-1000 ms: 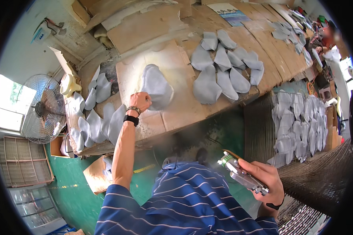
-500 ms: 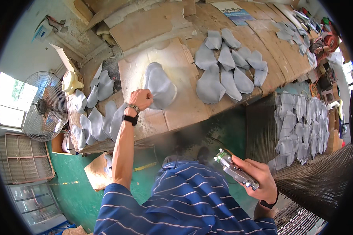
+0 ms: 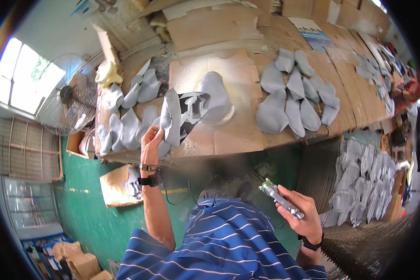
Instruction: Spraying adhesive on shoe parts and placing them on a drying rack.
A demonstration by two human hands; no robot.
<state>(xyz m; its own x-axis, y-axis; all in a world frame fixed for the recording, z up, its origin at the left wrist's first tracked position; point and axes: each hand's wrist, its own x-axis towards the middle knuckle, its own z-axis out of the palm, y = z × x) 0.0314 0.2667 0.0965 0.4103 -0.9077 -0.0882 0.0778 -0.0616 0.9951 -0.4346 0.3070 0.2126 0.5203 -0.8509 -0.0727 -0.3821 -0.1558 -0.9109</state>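
Note:
My left hand [image 3: 151, 141] is closed on the edge of a thin, curved grey sheet piece [image 3: 172, 116], raised over the front of the table. Its turned-up side shows black with pale grey shapes. Just beyond it, a rounded grey piece [image 3: 214, 95] lies on a cardboard sheet [image 3: 241, 70] with whitish overspray; the raised piece hides part of it. In my right hand [image 3: 304, 215], held in front of my body at the right, is a small metal spray gun [image 3: 282, 200] with a green ring, pointing up and left.
More grey pieces lie in groups left [image 3: 130, 126] and right [image 3: 294, 95] on the cardboard-covered table [image 3: 350, 88]. A wire rack [image 3: 359, 177] of grey pieces stands at the right, a fan [image 3: 65, 95] at the left. Another person [image 3: 408, 91] is at the far right.
My left hand has moved from the grey piece on the cardboard toward the left and now holds up a grey piece. The view has shifted; my right hand still grips the spray gun.

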